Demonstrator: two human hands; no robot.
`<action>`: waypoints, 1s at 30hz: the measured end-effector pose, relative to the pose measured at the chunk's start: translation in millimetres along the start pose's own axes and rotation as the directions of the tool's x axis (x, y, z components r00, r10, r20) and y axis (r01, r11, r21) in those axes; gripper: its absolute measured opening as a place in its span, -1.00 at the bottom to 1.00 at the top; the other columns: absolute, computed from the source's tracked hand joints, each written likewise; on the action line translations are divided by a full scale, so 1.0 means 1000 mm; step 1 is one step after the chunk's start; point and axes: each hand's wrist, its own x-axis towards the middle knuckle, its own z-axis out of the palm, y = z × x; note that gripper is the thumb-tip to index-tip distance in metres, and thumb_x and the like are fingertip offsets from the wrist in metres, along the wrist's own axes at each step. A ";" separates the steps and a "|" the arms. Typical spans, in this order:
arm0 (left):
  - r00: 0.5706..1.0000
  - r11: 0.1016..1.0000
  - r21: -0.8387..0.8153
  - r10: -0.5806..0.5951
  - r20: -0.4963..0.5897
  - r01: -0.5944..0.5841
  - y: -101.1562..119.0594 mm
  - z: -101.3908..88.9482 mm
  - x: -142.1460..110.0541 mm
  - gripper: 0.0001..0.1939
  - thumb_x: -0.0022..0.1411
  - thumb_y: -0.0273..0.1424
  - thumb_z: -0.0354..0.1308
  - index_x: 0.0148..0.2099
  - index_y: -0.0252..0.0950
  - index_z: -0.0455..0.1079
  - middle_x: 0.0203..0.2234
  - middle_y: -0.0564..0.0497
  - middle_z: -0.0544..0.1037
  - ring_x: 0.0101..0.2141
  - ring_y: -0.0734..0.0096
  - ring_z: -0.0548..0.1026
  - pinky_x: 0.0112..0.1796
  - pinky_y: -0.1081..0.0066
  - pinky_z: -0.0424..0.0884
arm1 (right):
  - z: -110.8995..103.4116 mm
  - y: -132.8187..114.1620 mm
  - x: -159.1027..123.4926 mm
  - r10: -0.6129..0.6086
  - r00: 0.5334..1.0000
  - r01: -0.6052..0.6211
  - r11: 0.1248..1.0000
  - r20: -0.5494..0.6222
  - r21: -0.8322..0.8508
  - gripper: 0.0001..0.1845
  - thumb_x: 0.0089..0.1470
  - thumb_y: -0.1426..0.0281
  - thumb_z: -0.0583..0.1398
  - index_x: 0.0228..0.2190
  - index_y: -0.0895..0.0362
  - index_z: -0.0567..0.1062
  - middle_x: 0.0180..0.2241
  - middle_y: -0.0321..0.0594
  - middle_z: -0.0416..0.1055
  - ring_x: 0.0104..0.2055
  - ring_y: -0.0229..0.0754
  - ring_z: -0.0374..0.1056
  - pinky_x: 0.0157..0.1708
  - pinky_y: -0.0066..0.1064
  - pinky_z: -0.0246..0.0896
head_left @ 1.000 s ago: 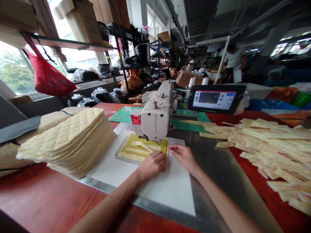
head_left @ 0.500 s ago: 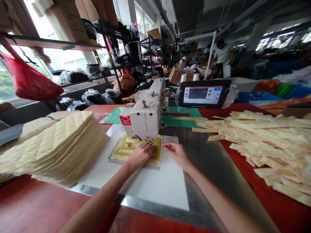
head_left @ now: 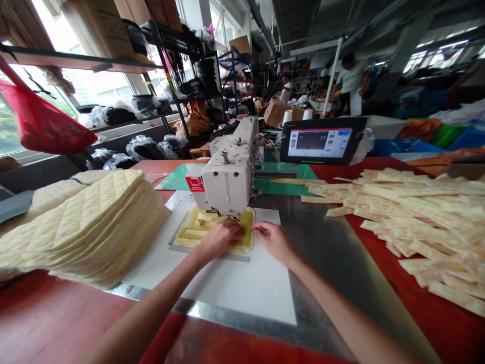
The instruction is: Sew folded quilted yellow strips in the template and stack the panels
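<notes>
In the head view, a yellow sewing template (head_left: 246, 237) with slots lies over pale yellow fabric (head_left: 182, 243) beneath the white sewing machine head (head_left: 227, 189). My left hand (head_left: 220, 237) rests on the template just below the needle area. Its fingers are bent and drawn together, with the tips pressed down; what lies under them is hidden. At the template's right edge, my right hand (head_left: 273, 238) has thumb and fingers pinched together. Anything between those fingertips is too small to make out. A folded fabric strip (head_left: 204, 220) shows in the template's upper left part.
Quilted yellow pieces (head_left: 94, 227) stand in a thick stack at left. Many loose fabric strips (head_left: 424, 212) are heaped at right. Behind are a control screen (head_left: 322, 141) and thread cones (head_left: 288, 118). A white sheet (head_left: 242, 288) covers part of the metal plate (head_left: 326, 273).
The view has shifted slightly. My right fingertips are a little closer to the template's edge. My left hand stays on the template, and the fabric piles look unchanged.
</notes>
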 end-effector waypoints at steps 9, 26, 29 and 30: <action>0.985 0.965 -0.253 -0.103 -0.139 0.065 -0.007 0.006 -0.012 -0.63 0.26 -0.69 0.04 -0.02 -0.32 0.55 -0.09 -0.14 0.64 -0.06 0.23 0.59 -0.01 0.28 0.53 | 0.015 -0.018 0.001 -0.131 0.969 0.230 0.798 0.211 -0.558 -0.53 0.31 0.52 0.02 0.15 0.07 0.49 -0.14 -0.08 0.38 -0.11 -0.09 0.40 0.00 -0.23 0.36; 0.981 0.965 -0.250 -0.125 -0.151 0.085 -0.004 0.004 -0.022 -0.69 0.40 -0.57 0.03 0.06 -0.28 0.52 -0.03 -0.14 0.60 -0.02 0.21 0.55 0.05 0.23 0.48 | 0.018 -0.036 0.004 -0.107 0.969 0.246 0.525 0.224 -0.815 -0.54 0.26 0.51 0.12 0.12 -0.07 0.51 -0.10 -0.14 0.47 -0.06 -0.03 0.36 -0.12 -0.29 0.35; 0.987 0.974 -0.219 -0.092 -0.134 0.061 -0.005 0.002 -0.022 -0.69 0.44 -0.54 0.00 0.09 -0.28 0.51 -0.01 -0.15 0.59 0.00 0.21 0.54 0.06 0.23 0.48 | 0.015 -0.038 0.000 -0.125 0.959 0.280 0.557 0.255 -0.782 -0.54 0.27 0.52 0.11 0.11 -0.08 0.52 -0.12 -0.17 0.46 -0.06 -0.07 0.37 -0.05 -0.30 0.33; 0.987 0.976 -0.212 -0.085 -0.133 0.056 -0.005 0.002 -0.022 -0.68 0.45 -0.54 0.00 0.09 -0.29 0.51 -0.01 -0.16 0.59 0.00 0.20 0.54 0.07 0.22 0.48 | 0.014 -0.039 -0.001 -0.129 0.956 0.290 0.562 0.264 -0.775 -0.54 0.26 0.53 0.11 0.10 -0.08 0.52 -0.12 -0.17 0.45 -0.06 -0.08 0.37 -0.04 -0.30 0.33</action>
